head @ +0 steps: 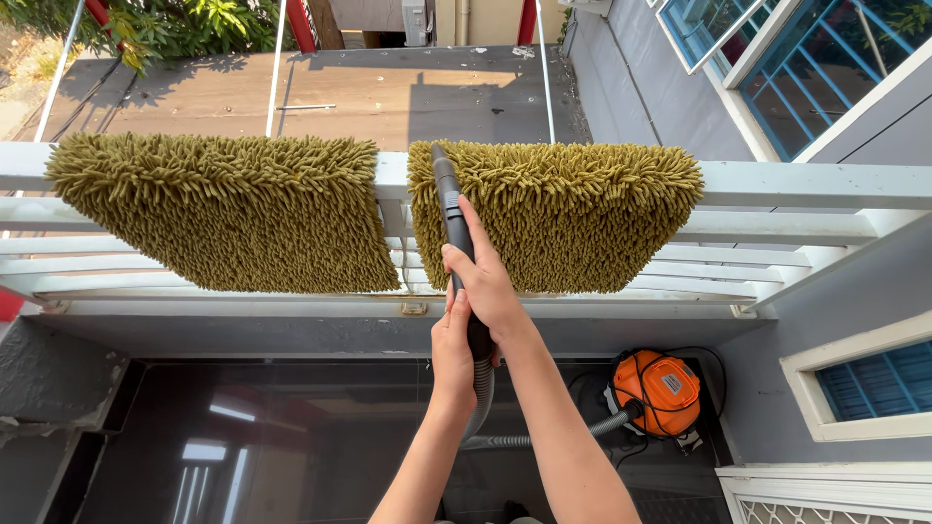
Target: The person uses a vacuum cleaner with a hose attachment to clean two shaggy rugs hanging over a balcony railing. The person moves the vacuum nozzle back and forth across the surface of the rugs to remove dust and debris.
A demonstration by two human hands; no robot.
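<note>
1. Two bare hands grip one black vacuum wand (449,199), which runs up from the picture's middle toward 12 o'clock
2. The right hand (485,281) is closed round the wand's upper grip, its forefinger laid straight along the tube
3. The left hand (452,344) is wrapped shut round the wand just below, at 7 o'clock of the right hand and touching it
4. The wand's tip rests on the top left edge of the right-hand olive shaggy mat (573,209), where that mat folds over the white railing (825,184)
5. A second olive shaggy mat (228,209) hangs over the same rail at 9 o'clock of the wand, apart from the first mat by a narrow gap
6. A grey ribbed hose (544,439) curves from under the hands toward 4 o'clock and joins an orange canister vacuum (660,393) on the dark glossy floor (291,437)
7. A blue-framed window (825,58) sits at 2 o'clock, behind the railing
</note>
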